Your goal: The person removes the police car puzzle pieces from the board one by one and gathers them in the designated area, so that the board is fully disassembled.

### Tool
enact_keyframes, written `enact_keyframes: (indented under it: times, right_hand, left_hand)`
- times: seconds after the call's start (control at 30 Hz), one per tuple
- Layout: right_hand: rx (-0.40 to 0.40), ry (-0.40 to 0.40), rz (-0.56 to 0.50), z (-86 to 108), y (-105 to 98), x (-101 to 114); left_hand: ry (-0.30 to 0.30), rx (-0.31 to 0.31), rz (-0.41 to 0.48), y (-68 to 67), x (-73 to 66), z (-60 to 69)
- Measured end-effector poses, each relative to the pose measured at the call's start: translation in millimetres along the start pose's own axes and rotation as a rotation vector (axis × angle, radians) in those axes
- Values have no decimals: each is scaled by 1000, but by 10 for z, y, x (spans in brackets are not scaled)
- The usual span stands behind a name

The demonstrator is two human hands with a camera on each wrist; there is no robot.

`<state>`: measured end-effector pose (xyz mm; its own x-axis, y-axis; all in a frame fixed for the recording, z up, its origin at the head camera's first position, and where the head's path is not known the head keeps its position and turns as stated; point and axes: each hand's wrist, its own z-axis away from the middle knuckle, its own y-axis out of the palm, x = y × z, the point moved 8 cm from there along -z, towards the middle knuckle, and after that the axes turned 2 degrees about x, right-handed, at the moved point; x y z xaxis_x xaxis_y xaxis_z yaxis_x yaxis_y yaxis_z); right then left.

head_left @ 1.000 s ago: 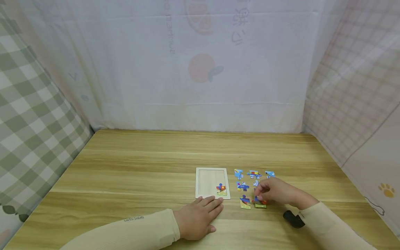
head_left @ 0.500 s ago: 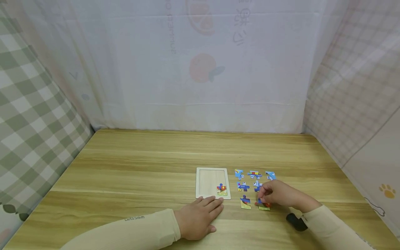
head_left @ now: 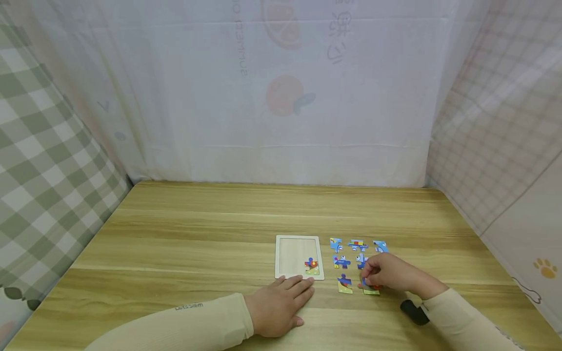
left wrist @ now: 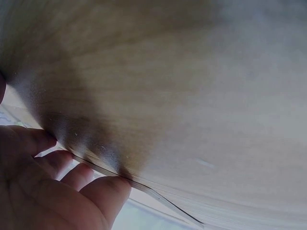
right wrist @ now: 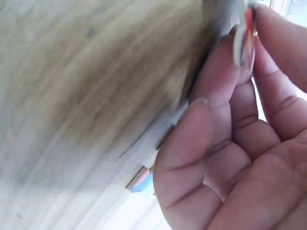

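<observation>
My left hand lies flat on the table with its fingers straight. Its fingertips touch the near rim of a light wooden puzzle board. A red, blue and yellow-green jigsaw piece sits in the board's lower right corner. Further right, my right hand pinches another jigsaw piece, red, blue and yellow-green, partly hidden by the fingers. In the right wrist view this piece stands on edge between thumb and fingers. The left wrist view shows fingertips along the board's edge.
Several loose pieces lie in rows right of the board: a corner piece, a top piece, a blue piece and a lower piece. A black object is at the right wrist. Cloth encloses the wooden table.
My right hand has shifted slightly right and towards me with the jigsaw piece, then stayed nearly still over the last half second. The left hand has kept its place.
</observation>
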<state>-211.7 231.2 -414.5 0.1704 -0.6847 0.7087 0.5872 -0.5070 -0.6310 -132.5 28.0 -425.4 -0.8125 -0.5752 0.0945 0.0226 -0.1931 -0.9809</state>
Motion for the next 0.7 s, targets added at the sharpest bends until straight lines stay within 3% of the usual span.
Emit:
enact_keyframes:
  times: [0.27,0.47,0.7]
  right_hand:
    - [-55,18,103,4,-2,23]
    - [-82,-13,144,3,7,54]
    - [-120,19,178,1,7,46]
  left_hand:
    - [5,10,17,4,3,3]
    - [6,12,23,-1,9,-1]
    - [4,14,18,6,1,0]
